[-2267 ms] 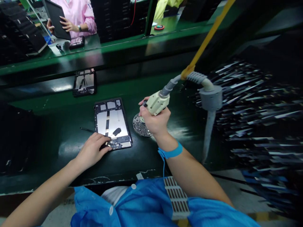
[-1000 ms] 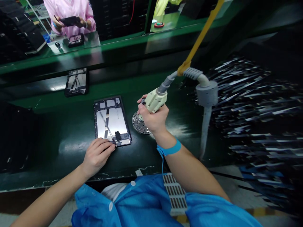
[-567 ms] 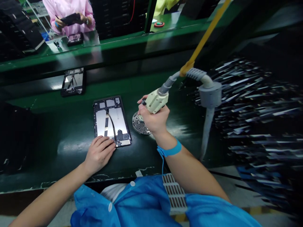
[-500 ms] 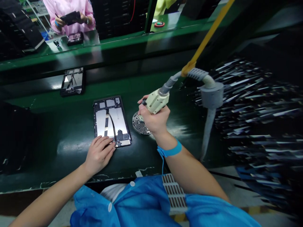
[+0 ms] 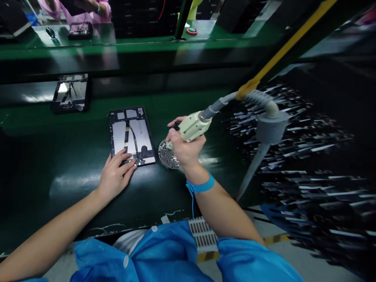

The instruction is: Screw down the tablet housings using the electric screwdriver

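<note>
An opened tablet (image 5: 141, 133), its back off and its flat cables and silver battery area exposed, lies on the green bench. My left hand (image 5: 113, 176) rests on the tablet's lower left edge, fingers stretched out over it. My right hand (image 5: 188, 150) is wrapped round a pale electric screwdriver (image 5: 192, 127), whose cable leads up and to the right. Beneath that hand sits a round metal plate full of small holes (image 5: 166, 156), right of the tablet. The screwdriver's tip is hidden behind my fingers, so I cannot tell whether it touches the plate.
Another opened device (image 5: 72, 92) lies at the back left. A yellow strap (image 5: 288, 47) holds up the grey cable with its thick cylinder (image 5: 272, 127). Racked dark panels (image 5: 317, 196) crowd the right side. Across the bench stands a co-worker in a pink sleeve (image 5: 104, 11).
The whole view has shifted, so the bench things sit further left and higher. Both hands keep their places: the left on the tablet, the right with the screwdriver over the holed plate.
</note>
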Demonstrator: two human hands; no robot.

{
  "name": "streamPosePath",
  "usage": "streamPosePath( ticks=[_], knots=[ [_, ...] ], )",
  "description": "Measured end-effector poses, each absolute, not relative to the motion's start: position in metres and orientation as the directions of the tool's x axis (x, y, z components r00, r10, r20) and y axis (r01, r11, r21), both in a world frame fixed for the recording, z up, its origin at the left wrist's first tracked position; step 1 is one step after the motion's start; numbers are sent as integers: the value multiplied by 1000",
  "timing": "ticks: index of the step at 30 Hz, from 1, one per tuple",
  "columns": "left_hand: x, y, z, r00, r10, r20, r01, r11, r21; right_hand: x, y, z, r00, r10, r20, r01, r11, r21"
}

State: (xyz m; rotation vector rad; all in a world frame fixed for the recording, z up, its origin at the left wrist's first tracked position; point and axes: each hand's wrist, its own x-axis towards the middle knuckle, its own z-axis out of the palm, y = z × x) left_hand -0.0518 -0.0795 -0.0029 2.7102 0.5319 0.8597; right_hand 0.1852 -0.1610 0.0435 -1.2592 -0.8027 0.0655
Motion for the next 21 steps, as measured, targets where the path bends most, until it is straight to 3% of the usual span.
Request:
streamPosePath(
  ticks=[21],
  knots=[
    [-55, -78, -6, 776, 421, 469, 246, -888, 389, 195, -143, 40, 757, 451, 472, 387, 272, -881]
  ],
)
